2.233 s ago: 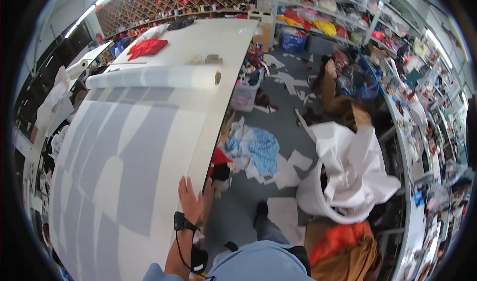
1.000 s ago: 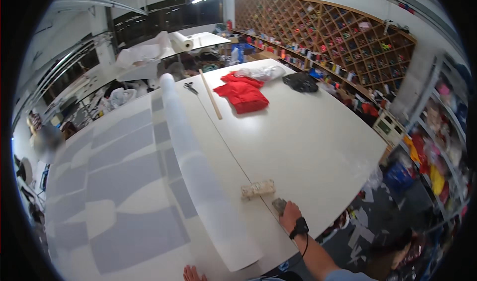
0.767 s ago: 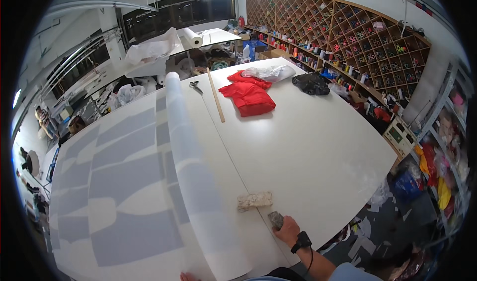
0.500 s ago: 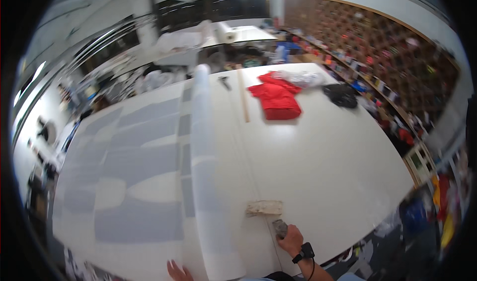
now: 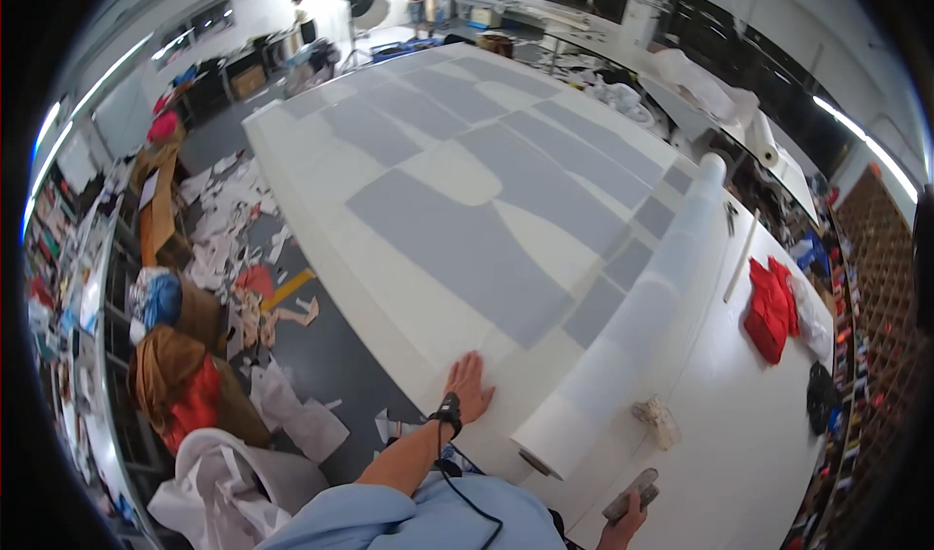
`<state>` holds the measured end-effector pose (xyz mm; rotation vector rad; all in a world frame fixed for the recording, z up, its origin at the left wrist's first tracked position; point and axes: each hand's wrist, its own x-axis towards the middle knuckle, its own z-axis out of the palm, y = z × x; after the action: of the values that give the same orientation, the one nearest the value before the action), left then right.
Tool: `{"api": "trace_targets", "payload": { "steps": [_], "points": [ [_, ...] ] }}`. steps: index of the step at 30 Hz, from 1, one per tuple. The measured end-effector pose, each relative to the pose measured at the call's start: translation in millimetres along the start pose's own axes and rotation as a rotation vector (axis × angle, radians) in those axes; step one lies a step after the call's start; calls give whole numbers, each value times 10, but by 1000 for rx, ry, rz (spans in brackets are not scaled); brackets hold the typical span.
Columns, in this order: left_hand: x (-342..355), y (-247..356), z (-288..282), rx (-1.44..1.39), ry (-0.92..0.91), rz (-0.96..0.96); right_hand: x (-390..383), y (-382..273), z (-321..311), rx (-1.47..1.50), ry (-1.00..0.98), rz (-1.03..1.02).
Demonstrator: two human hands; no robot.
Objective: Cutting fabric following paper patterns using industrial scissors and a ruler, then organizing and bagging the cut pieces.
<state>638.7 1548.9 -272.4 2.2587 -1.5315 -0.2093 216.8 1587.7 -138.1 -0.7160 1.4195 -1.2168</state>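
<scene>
My left hand (image 5: 471, 389) lies flat with fingers stretched on the near edge of a thin, see-through white sheet, left of the roll. Under or in that sheet show several grey flat pattern-like shapes (image 5: 457, 248). A long roll (image 5: 623, 331) of the whitish sheet runs from near me to the far edge of the table. To the right of the roll's near end, my right hand (image 5: 628, 525) grips a dull grey block (image 5: 632, 493), partly hidden by the fingers. A pale, rough wrapped block (image 5: 659, 422) rests on the table just beyond it.
Red folded cloth (image 5: 769, 312), a clear plastic bag (image 5: 812, 317), a black bag (image 5: 822, 394), a wooden strip (image 5: 742, 258) and a small dark tool (image 5: 731, 219) lie on the table's right. Scraps (image 5: 233, 229) litter the floor at left, beside stuffed sacks (image 5: 195, 385). Two people stand far off.
My view has swung left. My left hand has come further onto the sheet and now lies flat. My right hand keeps the grey block, now farther from the pale wrapped block.
</scene>
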Motion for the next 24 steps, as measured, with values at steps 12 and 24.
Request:
{"api": "trace_targets", "payload": {
  "steps": [12,24],
  "points": [
    [-641,-946,-644,-548,-263,323,-978,96,2357,-74,-342,11],
    [-366,-1365,-742,-133,42,184,-1287,400,2699,-174,-482,248]
  ]
}}
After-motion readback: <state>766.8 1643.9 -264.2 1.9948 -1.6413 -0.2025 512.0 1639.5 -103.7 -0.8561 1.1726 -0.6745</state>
